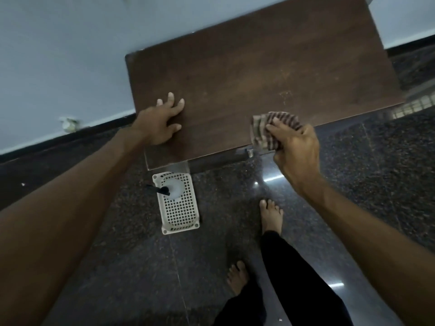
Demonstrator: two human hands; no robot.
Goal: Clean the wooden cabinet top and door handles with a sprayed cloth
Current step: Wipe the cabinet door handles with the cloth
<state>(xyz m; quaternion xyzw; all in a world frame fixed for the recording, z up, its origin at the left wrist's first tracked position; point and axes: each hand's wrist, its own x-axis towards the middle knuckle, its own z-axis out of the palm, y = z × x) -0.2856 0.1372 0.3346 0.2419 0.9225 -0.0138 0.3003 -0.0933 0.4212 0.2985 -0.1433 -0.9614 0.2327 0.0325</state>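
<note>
The dark brown wooden cabinet top fills the upper middle of the view. My left hand rests flat on its near left corner with fingers spread. My right hand grips a striped brown and beige cloth at the front edge of the top, right of centre. A metal door handle shows just below that edge, beside the cloth. A spray bottle with a black nozzle stands in a white basket on the floor.
The white perforated basket sits on the dark speckled floor just in front of the cabinet's left end. My bare feet stand to its right. A pale wall runs behind and to the left of the cabinet.
</note>
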